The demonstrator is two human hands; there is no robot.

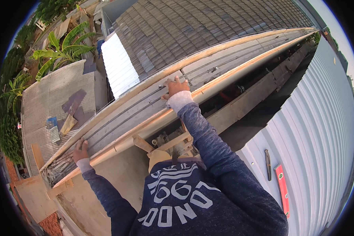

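In the head view, a long narrow trough (pixel 200 76) with timber edge boards (pixel 224 80) runs diagonally, with thin steel rods (pixel 126 109) lying along its grey bed. My right hand (pixel 177 88) rests near the middle of the trough, fingers spread over the rods. My left hand (pixel 81 150) is at the trough's lower left end, fingers apart and touching the rods or bed beside the near board; the exact contact is too small to tell.
Corrugated metal roofing (pixel 318 129) on the right carries pliers (pixel 268 165) and a red spirit level (pixel 282 190). A dark gap (pixel 259 126) separates it from the trough. Beyond are tiled (pixel 200 27) and corrugated roofs (pixel 51 106). Timber battens (pixel 177 139) cross below my right arm.
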